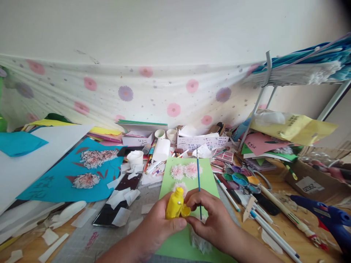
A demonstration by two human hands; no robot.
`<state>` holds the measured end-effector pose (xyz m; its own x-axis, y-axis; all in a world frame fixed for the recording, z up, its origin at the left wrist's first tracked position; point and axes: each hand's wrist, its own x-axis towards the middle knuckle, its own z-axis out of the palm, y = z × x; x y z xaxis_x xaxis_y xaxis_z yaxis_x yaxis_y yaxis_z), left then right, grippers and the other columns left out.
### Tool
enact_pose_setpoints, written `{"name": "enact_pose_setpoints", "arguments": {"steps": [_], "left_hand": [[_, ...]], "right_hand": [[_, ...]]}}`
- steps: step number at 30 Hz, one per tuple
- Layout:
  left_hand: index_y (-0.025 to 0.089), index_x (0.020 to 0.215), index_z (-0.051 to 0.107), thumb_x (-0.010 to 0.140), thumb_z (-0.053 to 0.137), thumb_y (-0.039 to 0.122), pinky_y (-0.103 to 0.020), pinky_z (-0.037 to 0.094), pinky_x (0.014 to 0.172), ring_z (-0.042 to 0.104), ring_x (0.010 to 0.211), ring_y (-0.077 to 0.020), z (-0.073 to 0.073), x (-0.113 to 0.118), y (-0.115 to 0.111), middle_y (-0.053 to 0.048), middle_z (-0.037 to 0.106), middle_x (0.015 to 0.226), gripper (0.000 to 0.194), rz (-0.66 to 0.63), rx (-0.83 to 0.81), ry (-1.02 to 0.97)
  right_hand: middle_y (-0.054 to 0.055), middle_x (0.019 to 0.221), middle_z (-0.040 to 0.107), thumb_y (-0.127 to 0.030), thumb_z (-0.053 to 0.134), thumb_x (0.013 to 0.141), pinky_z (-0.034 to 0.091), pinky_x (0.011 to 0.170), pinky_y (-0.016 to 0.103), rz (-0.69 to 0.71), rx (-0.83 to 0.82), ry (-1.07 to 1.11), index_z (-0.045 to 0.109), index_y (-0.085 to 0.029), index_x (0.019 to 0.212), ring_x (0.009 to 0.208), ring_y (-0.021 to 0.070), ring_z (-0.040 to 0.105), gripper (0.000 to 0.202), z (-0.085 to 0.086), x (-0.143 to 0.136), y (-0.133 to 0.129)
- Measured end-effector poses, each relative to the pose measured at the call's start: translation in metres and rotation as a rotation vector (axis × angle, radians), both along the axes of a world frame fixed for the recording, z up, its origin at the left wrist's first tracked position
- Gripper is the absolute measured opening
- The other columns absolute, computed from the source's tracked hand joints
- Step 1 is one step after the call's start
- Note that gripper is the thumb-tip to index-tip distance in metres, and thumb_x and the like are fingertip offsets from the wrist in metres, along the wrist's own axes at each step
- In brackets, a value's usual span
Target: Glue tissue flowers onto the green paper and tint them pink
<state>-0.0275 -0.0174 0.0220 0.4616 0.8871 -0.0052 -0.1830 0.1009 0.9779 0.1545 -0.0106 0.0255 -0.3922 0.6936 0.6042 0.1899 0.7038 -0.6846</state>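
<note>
In front of me my left hand [161, 215] is closed around a small yellow paint bottle [174, 204], held upright. Close beside the bottle, the fingers of my right hand [211, 215] pinch a small round yellow cap [185, 210]. A blue paintbrush [199, 175] also stands in my right hand, its bristles pointing up. Both hands are above a light green sheet [167, 179] bearing pink-and-white paper flowers [189, 170]. Another white flower [201, 241] lies partly hidden under my right hand.
On the left lies a blue sheet [57, 168] with paper flowers, beside a black phone [109, 212] scattered with paper scraps. White paper cups [135, 159] stand behind. To the right are a paint palette [241, 179], pens, a blue glue gun [323, 213] and a cardboard box [309, 182].
</note>
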Motion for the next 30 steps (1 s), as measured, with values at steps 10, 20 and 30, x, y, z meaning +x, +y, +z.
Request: {"name": "enact_pose_setpoints", "arguments": {"steps": [10,20,30], "left_hand": [[0.023,0.1,0.058,0.072,0.064,0.021,-0.029,0.041,0.082,0.053,0.094,-0.0205,-0.009,-0.003,0.0,0.001,0.057,0.091,0.029,0.115,0.094,0.188],[0.021,0.098,0.052,0.074,0.06,0.021,-0.026,0.041,0.073,0.05,0.082,-0.0164,0.005,-0.012,-0.015,0.0,0.053,0.089,0.025,0.112,0.232,0.277],[0.018,0.105,0.058,0.074,0.059,0.044,-0.033,0.046,0.078,0.06,0.089,-0.0274,0.021,-0.162,-0.041,-0.005,0.065,0.098,0.041,0.874,0.097,0.965]], "right_hand": [[0.001,0.09,0.062,0.001,0.056,0.067,0.048,0.068,0.022,-0.08,0.058,-0.028,0.05,-0.023,0.089,0.078,0.0123,0.057,0.033,-0.005,-0.001,0.001],[0.001,0.09,0.066,-0.006,0.056,0.073,0.05,0.069,0.02,-0.117,0.048,-0.053,0.053,-0.022,0.09,0.077,0.0116,0.062,0.024,0.002,-0.004,-0.007],[0.0,0.081,0.063,-0.013,0.061,0.072,0.047,0.07,0.024,0.027,-0.228,-0.233,0.06,-0.022,0.089,0.074,0.0129,0.058,0.019,0.024,-0.039,0.009]]}}
